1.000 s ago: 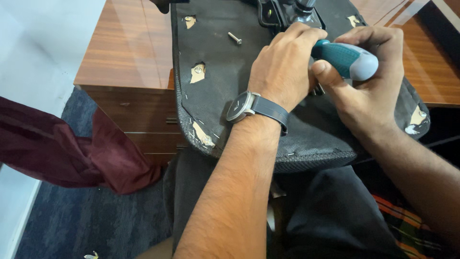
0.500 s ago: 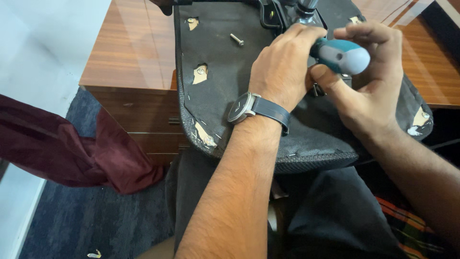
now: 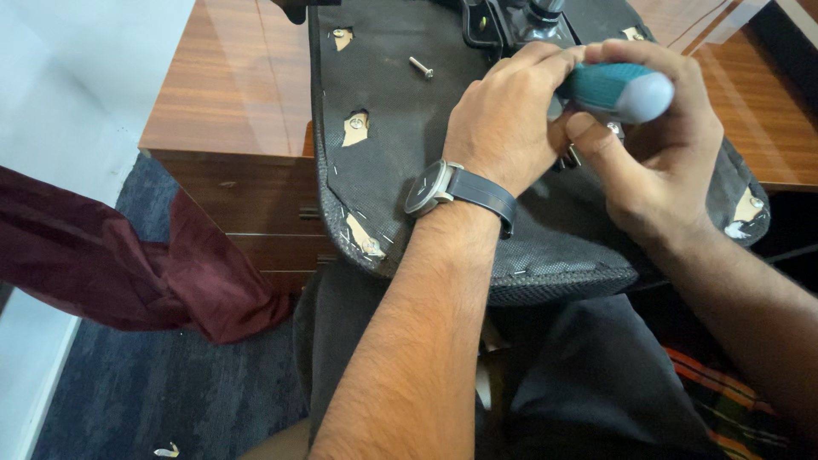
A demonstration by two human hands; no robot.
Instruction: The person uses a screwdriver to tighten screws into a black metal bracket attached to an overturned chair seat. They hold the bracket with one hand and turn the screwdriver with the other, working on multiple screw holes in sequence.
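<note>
A teal-handled screwdriver (image 3: 618, 89) is gripped in the right hand (image 3: 656, 158), the fingers wrapped fully around the handle and the thumb pressed up beside it; only the handle and its pale grey end cap are seen, the shaft and tip being hidden behind the left hand (image 3: 507, 115). The left hand is laid on the upturned chair seat (image 3: 409, 162), its fingers curled closed over the spot where the tool's tip is covered, right against the black metal mechanism (image 3: 503, 21) at the seat's centre; what is pinched under them cannot be told. A wristwatch (image 3: 434, 187) is worn on that wrist.

The seat's black fabric underside is turned up and is rested partly on a wooden desk (image 3: 230, 94), its near rim hung over the person's lap. A loose screw (image 3: 421, 67) is left on the fabric, well apart from both hands, to their upper left. Torn patches with screws (image 3: 356, 126) are seen along the left side of the seat. Open fabric is left between these and the left hand. On the floor to the left, a maroon cloth (image 3: 128, 264) is draped beside the desk drawers.
</note>
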